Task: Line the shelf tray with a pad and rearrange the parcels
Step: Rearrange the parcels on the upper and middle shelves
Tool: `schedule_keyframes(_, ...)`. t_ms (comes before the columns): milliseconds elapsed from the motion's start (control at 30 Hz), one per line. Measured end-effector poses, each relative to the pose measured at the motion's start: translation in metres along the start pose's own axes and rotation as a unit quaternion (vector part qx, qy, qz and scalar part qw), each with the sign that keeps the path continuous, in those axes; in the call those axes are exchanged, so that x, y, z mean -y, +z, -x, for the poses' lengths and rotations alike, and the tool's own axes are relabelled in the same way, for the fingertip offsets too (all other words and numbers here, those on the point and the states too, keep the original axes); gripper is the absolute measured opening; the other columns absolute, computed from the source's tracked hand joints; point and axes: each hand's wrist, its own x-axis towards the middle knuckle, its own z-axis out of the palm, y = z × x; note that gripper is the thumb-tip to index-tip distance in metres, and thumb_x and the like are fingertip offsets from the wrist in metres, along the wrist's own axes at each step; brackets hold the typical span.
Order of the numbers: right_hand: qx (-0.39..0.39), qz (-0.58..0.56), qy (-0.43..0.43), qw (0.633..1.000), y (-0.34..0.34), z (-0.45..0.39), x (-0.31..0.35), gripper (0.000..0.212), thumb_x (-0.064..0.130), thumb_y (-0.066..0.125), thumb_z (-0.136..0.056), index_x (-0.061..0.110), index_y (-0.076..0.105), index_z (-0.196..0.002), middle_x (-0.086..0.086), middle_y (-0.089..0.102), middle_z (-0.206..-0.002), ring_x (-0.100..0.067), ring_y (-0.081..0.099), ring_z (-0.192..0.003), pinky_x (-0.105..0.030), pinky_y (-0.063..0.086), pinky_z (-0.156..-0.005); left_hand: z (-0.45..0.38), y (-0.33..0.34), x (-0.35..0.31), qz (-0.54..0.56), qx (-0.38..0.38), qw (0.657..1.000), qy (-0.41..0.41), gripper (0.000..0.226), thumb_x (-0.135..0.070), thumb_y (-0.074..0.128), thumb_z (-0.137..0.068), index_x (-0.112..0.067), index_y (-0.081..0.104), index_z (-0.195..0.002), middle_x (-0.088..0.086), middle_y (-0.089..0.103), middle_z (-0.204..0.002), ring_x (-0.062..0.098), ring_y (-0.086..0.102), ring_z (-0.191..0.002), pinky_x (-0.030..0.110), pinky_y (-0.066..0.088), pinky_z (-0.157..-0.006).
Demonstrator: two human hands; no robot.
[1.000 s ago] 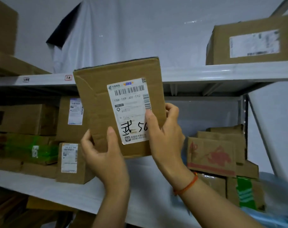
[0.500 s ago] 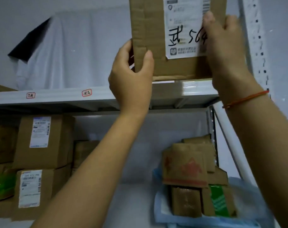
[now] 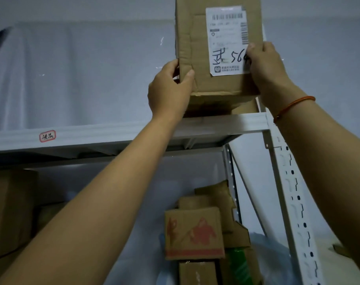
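Observation:
I hold a brown cardboard parcel [image 3: 197, 44] with a white shipping label upright at the right end of the upper shelf [image 3: 105, 134]. It sits on top of another brown parcel [image 3: 242, 109], of which only a strip shows. My left hand [image 3: 170, 89] grips the parcel's lower left edge, thumb on the front. My right hand [image 3: 265, 68] grips the lower right edge, with the fingers over the label. A white sheet [image 3: 82, 75] hangs behind the upper shelf.
The white perforated upright post [image 3: 292, 192] stands at the right. On the lower shelf, several brown parcels [image 3: 195, 233], one with red print, sit in a pale plastic-lined tray at the right. More brown boxes [image 3: 8, 210] stand at the left. A red-bordered tag [image 3: 47, 136] marks the shelf edge.
Both hands have raised the parcel from chest height to the upper shelf's right end; since half a second ago it sits a little lower in view as my head tilted up.

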Motion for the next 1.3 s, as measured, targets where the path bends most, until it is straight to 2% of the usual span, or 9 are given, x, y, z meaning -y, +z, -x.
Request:
schedule_keyframes(200, 0.009, 0.036, 0.007, 0.999, -0.011, -0.015, -0.023, 0.051, 0.044, 0.039, -0.080, 0.031, 0.042, -0.129, 0.006, 0.062, -0.119, -0.024, 0.059, -0.110, -0.048, 0.044, -0.101, -0.003, 0.025, 0.005, -0.004, 0.015, 1.000, -0.007, 0.036, -0.035, 0.056, -0.092, -0.024, 0.061, -0.126, -0.011, 0.066, -0.118, 0.004, 0.060, -0.101, 0.021, 0.052, -0.083)
schedule_keyframes(400, 0.009, 0.063, -0.013, 0.998, -0.007, -0.020, -0.049, 0.053, 0.043, 0.042, -0.089, 0.028, 0.024, -0.137, 0.000, 0.056, -0.122, -0.025, 0.059, -0.105, -0.049, 0.047, -0.097, -0.005, 0.044, 0.020, -0.023, 0.037, 0.999, -0.017, 0.037, -0.036, 0.055, -0.093, -0.022, 0.060, -0.127, -0.008, 0.065, -0.122, 0.008, 0.061, -0.108, 0.028, 0.054, -0.091)
schedule_keyframes(533, -0.029, 0.092, -0.046, 0.994, 0.002, -0.021, -0.066, 0.047, 0.048, 0.045, -0.093, 0.022, 0.028, -0.129, -0.005, 0.051, -0.124, -0.024, 0.057, -0.101, -0.040, 0.051, -0.088, -0.006, 0.053, 0.034, -0.037, 0.041, 0.998, -0.027, 0.040, -0.038, 0.055, -0.093, -0.022, 0.059, -0.129, -0.008, 0.065, -0.123, 0.010, 0.060, -0.110, 0.033, 0.053, -0.093)
schedule_keyframes(633, -0.025, 0.149, -0.056, 0.987, 0.006, -0.019, -0.079, 0.044, 0.043, 0.043, -0.098, 0.018, 0.033, -0.132, -0.005, 0.053, -0.122, -0.023, 0.053, -0.098, -0.033, 0.040, -0.076, -0.005, 0.057, 0.042, -0.057, 0.065, 0.996, -0.029, 0.045, -0.039, 0.054, -0.093, -0.022, 0.054, -0.134, -0.006, 0.062, -0.130, 0.012, 0.058, -0.117, 0.035, 0.051, -0.097)
schedule_keyframes(767, -0.041, 0.245, -0.079, 0.966, 0.011, -0.011, -0.095, 0.041, 0.044, 0.043, -0.097, 0.019, 0.042, -0.130, -0.010, 0.056, -0.121, -0.029, 0.053, -0.105, -0.034, 0.038, -0.076, -0.003, 0.061, 0.051, -0.067, 0.097, 0.993, -0.032, 0.046, -0.037, 0.050, -0.096, -0.021, 0.049, -0.139, -0.004, 0.057, -0.136, 0.015, 0.054, -0.122, 0.035, 0.048, -0.102)
schedule_keyframes(933, -0.063, 0.316, -0.091, 0.942, 0.016, 0.001, -0.106, 0.040, 0.041, 0.042, -0.098, 0.023, 0.047, -0.133, -0.014, 0.051, -0.121, -0.031, 0.045, -0.113, -0.032, 0.034, -0.077, 0.000, 0.066, 0.058, -0.098, 0.114, 0.988, -0.020, 0.039, -0.036, 0.044, -0.099, -0.020, 0.052, -0.134, -0.004, 0.060, -0.130, 0.013, 0.056, -0.110, 0.024, 0.042, -0.086)
schedule_keyframes(1100, -0.080, 0.330, -0.102, 0.935, 0.019, 0.009, -0.117, 0.038, 0.040, 0.044, -0.097, 0.025, 0.049, -0.131, -0.013, 0.050, -0.118, -0.030, 0.044, -0.109, -0.035, 0.036, -0.082, -0.003, 0.070, 0.062, -0.158, 0.118, 0.980, -0.019, 0.039, -0.038, 0.041, -0.099, -0.018, 0.053, -0.131, 0.000, 0.063, -0.125, 0.019, 0.058, -0.111, 0.029, 0.043, -0.086)
schedule_keyframes(1233, -0.089, 0.334, -0.099, 0.933, 0.022, 0.016, -0.118, 0.039, 0.039, 0.044, -0.097, 0.024, 0.049, -0.133, -0.013, 0.050, -0.119, -0.031, 0.044, -0.110, -0.041, 0.037, -0.088, -0.002, 0.071, 0.061, -0.192, 0.112, 0.975, -0.014, 0.037, -0.037, 0.043, -0.098, -0.017, 0.057, -0.126, 0.001, 0.065, -0.118, 0.013, 0.052, -0.092, 0.028, 0.040, -0.078)
schedule_keyframes(1300, -0.091, 0.332, -0.095, 0.934, 0.022, 0.018, -0.118, 0.039, 0.039, 0.044, -0.097, 0.025, 0.048, -0.133, -0.013, 0.049, -0.120, -0.030, 0.044, -0.112, -0.040, 0.037, -0.089, 0.000, 0.070, 0.061, -0.194, 0.103, 0.975, -0.013, 0.037, -0.038, 0.045, -0.098, -0.017, 0.055, -0.127, 0.000, 0.065, -0.117, 0.012, 0.052, -0.091, 0.028, 0.040, -0.077)
